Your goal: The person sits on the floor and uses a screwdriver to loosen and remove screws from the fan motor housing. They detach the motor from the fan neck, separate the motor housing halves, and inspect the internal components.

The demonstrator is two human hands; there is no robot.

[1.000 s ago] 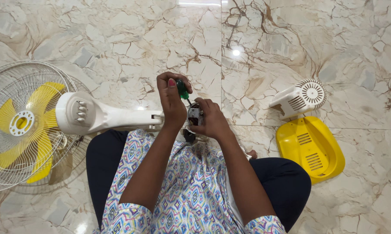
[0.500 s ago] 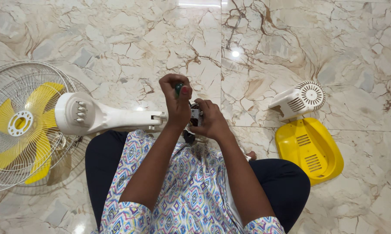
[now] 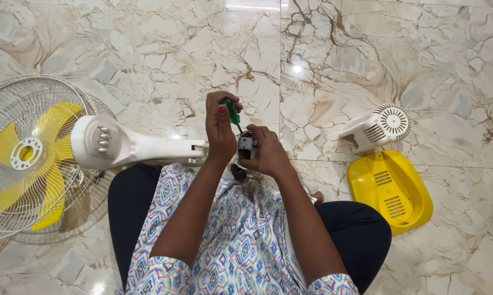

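Nearest us, over the lap, we find the left hand [image 3: 220,131] wrapped tight around a green-handled screwdriver [image 3: 232,112], its tip set down into a small motor part [image 3: 247,147] that the right hand [image 3: 268,153] clamps at the end of the white fan neck [image 3: 148,147]. We judge the work mid-course: the fastening is not finished. Farther out on the floor [image 3: 148,43], the caged yellow-bladed head [image 3: 25,153] lies left, while the white vented cover [image 3: 380,127] and yellow base shell [image 3: 391,188] lie apart, unfitted.
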